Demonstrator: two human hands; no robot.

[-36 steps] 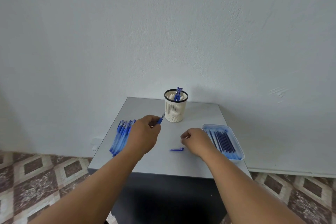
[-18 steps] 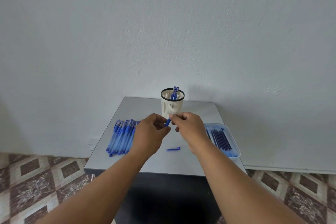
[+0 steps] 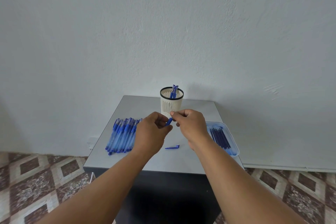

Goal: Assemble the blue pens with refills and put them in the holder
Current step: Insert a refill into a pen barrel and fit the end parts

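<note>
My left hand grips a blue pen above the middle of the grey table; most of the pen is hidden in the fist. My right hand pinches the pen's upper end between thumb and forefinger. Just behind the hands stands a cream slatted holder with a black rim, with two or three blue pens in it. A row of several blue pens lies on the table's left side. Several dark blue refills lie in a clear tray at the right. A loose blue cap lies below the hands.
The small table stands against a white wall, and its front edge drops to a patterned tile floor.
My right hand came up from the table beside the cap, met the left hand and took hold of the pen's end. The view shifted slightly.
</note>
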